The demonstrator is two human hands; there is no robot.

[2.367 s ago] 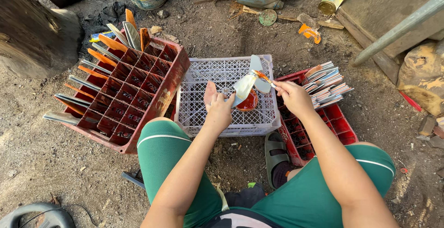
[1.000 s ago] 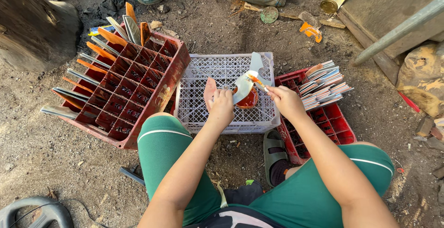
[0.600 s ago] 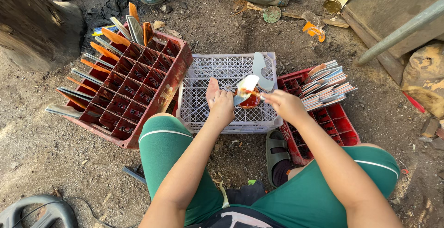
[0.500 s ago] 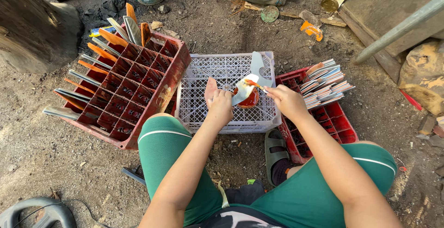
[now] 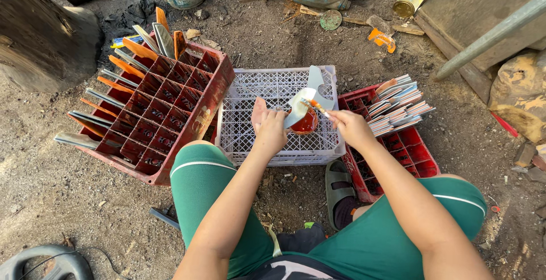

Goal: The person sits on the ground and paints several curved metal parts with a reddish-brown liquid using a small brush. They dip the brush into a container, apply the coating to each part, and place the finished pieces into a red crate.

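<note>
My left hand (image 5: 268, 127) grips the lower end of a flat grey metal blade (image 5: 310, 92), held upright over a white plastic crate (image 5: 242, 121) turned upside down. My right hand (image 5: 348, 125) pinches a thin brush (image 5: 316, 107) whose tip touches the blade. Just behind the blade, on the crate, sits a small container of red-orange paint (image 5: 307, 124). Both forearms reach out over my green-trousered knees.
A red divided crate (image 5: 187, 109) on the left has several painted blades (image 5: 122, 67) leaning along its far rim. A second red crate (image 5: 406, 149) on the right carries a stack of unpainted blades (image 5: 398, 104). Cans, a log and a wooden board lie around on the dirt.
The right hand has made small strokes with the brush along the blade, shifting slightly back and forth. The left hand has kept the blade in about the same place.
</note>
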